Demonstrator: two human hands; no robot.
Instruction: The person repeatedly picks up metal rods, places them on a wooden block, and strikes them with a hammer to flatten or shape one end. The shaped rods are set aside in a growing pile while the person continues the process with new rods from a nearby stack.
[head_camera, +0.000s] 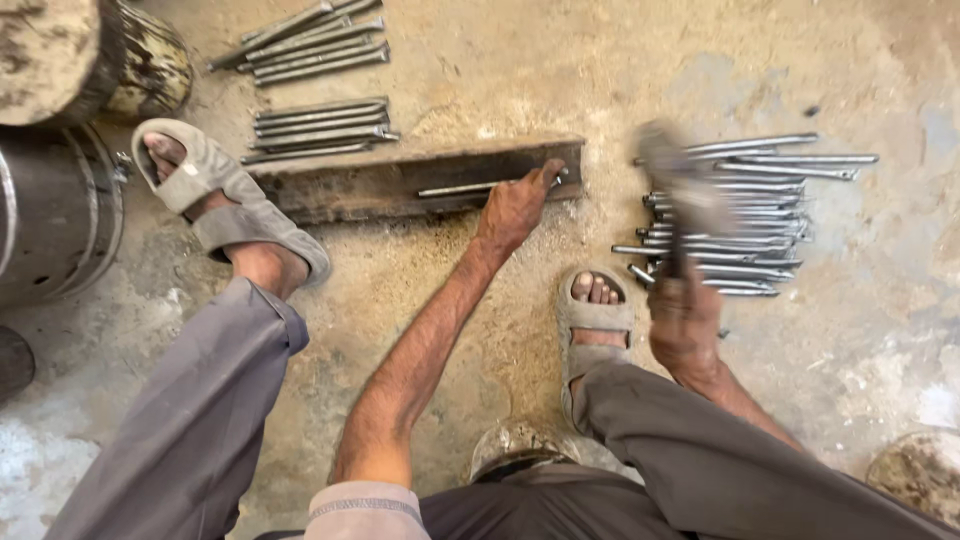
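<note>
I look down from the head camera at a dusty concrete floor. My left hand reaches forward to a long rusty steel angle bar that lies flat on the floor. The fingers of this hand are closed together around the end of a thin grey metal rod, and this rod rests along the groove of the angle bar.

My right hand is clamped on the handle of a hammer with a grey metal head. The hammer is blurred, so I cannot tell its exact shape. Its head is above the left edge of a loose pile of thin grey metal rods, which lies on the floor just right of the angle bar.

Behind the angle bar there are two more bundles of similar grey rods, one near bundle just beside the bar and one far bundle further back. My left foot in a grey sandal touches the left end of the angle bar. My right foot in a similar sandal stands between the two hands. At the left edge I see a dark metal cylinder.
</note>
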